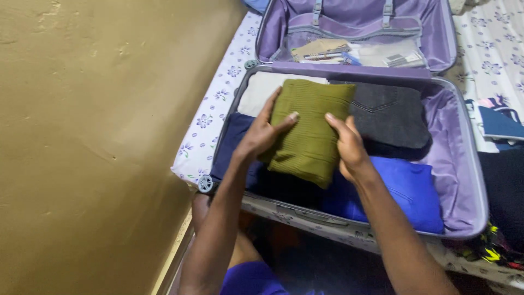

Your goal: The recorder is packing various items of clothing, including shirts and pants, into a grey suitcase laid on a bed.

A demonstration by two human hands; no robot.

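A folded olive-green ribbed garment (pixel 312 128) lies in the middle of an open suitcase (pixel 464 164) with purple lining. My left hand (pixel 262 134) grips its left edge, thumb on top. My right hand (pixel 349 145) holds its right edge. Under and around it lie folded clothes: a cream piece (pixel 259 90) at the back left, dark grey jeans (pixel 390 117) at the back right, a bright blue piece (pixel 406 188) at the front right, a navy piece (pixel 232 139) at the left.
The suitcase lid (pixel 355 27) stands open at the back, its mesh pocket holding papers and small packets. The case rests on a bed with a white floral sheet (pixel 215 106). A tan wall (pixel 93 136) fills the left. More clothes (pixel 502 180) lie at the right.
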